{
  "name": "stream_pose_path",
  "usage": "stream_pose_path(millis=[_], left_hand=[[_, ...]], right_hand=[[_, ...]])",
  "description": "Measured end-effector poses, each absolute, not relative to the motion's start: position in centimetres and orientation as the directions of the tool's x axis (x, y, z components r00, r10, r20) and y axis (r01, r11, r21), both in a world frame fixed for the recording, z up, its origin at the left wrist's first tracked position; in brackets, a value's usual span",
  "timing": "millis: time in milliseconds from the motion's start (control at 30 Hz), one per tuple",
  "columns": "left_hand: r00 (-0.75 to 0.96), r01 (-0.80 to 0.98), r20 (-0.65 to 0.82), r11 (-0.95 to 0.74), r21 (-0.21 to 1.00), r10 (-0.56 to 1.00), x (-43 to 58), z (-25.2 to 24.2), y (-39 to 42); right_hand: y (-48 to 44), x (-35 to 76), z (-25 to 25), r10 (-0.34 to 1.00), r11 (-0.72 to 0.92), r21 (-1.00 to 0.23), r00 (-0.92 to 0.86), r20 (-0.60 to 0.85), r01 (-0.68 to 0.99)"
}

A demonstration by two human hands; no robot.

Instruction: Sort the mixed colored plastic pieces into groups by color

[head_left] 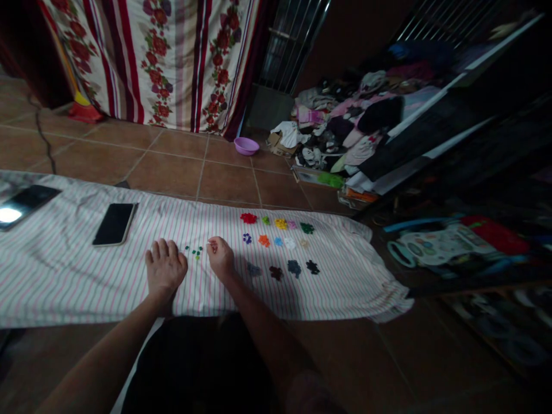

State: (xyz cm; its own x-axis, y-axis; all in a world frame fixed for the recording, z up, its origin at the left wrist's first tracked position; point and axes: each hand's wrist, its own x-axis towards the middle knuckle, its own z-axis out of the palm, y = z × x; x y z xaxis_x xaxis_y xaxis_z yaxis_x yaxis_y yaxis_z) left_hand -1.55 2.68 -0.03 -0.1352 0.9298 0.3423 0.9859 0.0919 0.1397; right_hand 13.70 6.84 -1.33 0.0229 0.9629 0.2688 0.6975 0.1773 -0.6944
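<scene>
My left hand (165,267) lies palm down on the striped cloth (121,287), fingers spread, with nothing in it. Just right of its fingertips is a small group of dark green and light green pieces (194,252). My right hand (221,257) is closed in a pinch on the other side of these pieces, above the cloth. A pale speck shows at its fingertips, too small to name. To its right lie small piles sorted by colour, among them red pieces (248,218), yellow pieces (280,223), orange pieces (264,241), white pieces (290,243) and brown pieces (276,273).
A black phone (115,224) rests on the cloth left of my left hand, and another dark device (28,206) reflects light farther left. Beyond the table are a purple basin (246,146) on the tiled floor, a floral curtain (185,63) and heaped clothes (345,115).
</scene>
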Motion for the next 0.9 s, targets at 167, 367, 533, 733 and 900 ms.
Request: stream_pose_path(millis=[167,367,533,733,900], left_hand=[[-0.12,0.991,0.343,0.09,0.102,0.932,-1.5,0.2,2.7],[-0.129,0.989,0.349,0.096,0.111,0.928,-1.5,0.2,2.7],[-0.137,0.985,0.358,0.088,0.149,0.924,-1.6,-0.1,2.7],[-0.125,0.99,0.355,0.091,0.11,0.927,-1.6,-0.2,2.8],[-0.14,0.987,0.354,0.103,0.121,0.925,-1.6,-0.4,2.9]], right_hand=[[6.5,15.2,-0.8,0.948,0.208,-0.709,0.041,0.317,0.674],[6.7,19.3,-0.7,0.928,0.239,-0.724,0.066,0.366,0.647],[7.0,24.9,-0.8,0.898,0.198,-0.716,0.169,0.406,0.669],[7.3,32.2,-0.2,0.846,-0.006,-0.661,0.356,0.397,0.751],[7.7,36.7,0.4,0.819,-0.217,-0.561,0.461,0.34,0.799]])
